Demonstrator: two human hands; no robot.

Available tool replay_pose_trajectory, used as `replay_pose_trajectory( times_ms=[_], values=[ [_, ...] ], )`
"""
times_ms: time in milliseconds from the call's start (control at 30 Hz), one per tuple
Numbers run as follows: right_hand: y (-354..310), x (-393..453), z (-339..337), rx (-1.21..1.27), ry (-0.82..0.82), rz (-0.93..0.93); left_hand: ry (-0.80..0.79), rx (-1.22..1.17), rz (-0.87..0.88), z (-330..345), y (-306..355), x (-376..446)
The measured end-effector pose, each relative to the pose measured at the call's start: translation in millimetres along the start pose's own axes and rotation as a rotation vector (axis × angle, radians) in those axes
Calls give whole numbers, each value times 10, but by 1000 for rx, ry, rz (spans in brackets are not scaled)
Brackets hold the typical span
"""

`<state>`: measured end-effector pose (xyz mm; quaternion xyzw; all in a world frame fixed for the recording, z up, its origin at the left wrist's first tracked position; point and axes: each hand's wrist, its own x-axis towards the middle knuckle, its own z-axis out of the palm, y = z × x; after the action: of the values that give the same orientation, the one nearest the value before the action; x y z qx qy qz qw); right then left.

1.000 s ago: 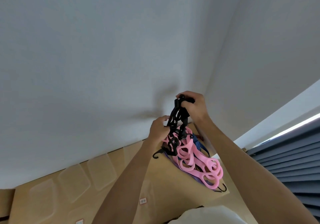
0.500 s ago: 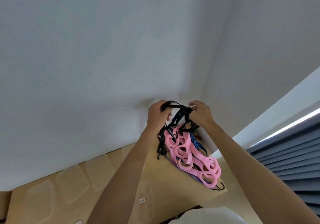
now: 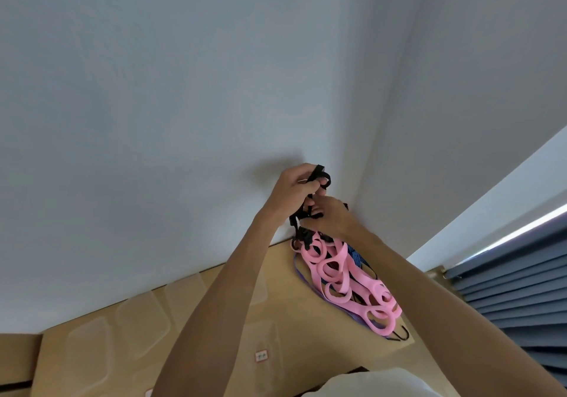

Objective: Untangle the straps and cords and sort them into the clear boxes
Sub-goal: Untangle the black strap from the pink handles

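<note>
Holding the black strap (image 3: pixel 319 179) up high, left hand (image 3: pixel 296 189) curled tight round its top loop, probably so the weight of the rest hangs down and shows where the snarl actually is. Right hand (image 3: pixel 333 217) just below and nearly touching the left, fingers pinching the black bit lower down, looks like picking at a knot or feeding a loop through. Can't tell exactly which fingers are doing the pinching, too bunched up.

Both arms stretched out forward and up, forearms converging near the wall corner, left hand slightly above the right.

Pink loopy band (image 3: pixel 343 277) dangling from the black tangle and trailing down onto the tabletop (image 3: pixel 276 320), with a blue striped strap (image 3: pixel 356 255) and a purple cord (image 3: pixel 302 275) peeking out beside and under it, plus a black hook (image 3: pixel 402 335) at the far end by the tabletop edge. Still one clump, nothing separated yet by the look of it.

Clear boxes (image 3: pixel 92 353) sitting along the left of the tabletop, well apart from the pile, seemingly with nothing sorted into them so far. Early days on this one, guessing.
</note>
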<state>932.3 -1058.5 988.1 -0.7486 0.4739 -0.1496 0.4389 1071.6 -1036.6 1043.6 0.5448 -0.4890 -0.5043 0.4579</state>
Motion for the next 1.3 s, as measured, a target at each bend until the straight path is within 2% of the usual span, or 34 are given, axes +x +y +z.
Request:
replay_pose_trajectory(
  times_ms=[67,167,233,333,400,433,567,633,800,967,1067,1233,1300],
  values=[
    [47,40,54,-117,-34,53,-6,4,24,16,-17,-9],
    [99,67,75,-151,-37,93,64,93,59,34,-68,17],
    [151,74,70,-102,-62,128,173,246,94,11,-148,50],
    [239,65,53,16,-18,173,380,643,88,13,-385,15],
    [285,82,22,86,24,178,495,747,71,57,-544,-75],
    [306,93,4,134,44,180,476,745,70,82,-614,-108],
    [390,112,-51,323,127,253,26,607,-81,90,-828,-165],
    [432,91,-52,407,133,292,-54,573,-153,30,-909,-177],
    [505,79,-45,503,195,419,-26,511,-176,13,-919,-118],
    [577,58,-44,675,103,623,125,275,-194,-61,-805,-31],
    [615,53,-47,531,80,677,200,119,-165,-80,-698,-4],
    [738,-19,-49,82,122,675,381,-174,-143,-141,-368,46],
    [795,-126,-58,-41,15,710,361,-255,-118,-167,-214,54]
  ],
)
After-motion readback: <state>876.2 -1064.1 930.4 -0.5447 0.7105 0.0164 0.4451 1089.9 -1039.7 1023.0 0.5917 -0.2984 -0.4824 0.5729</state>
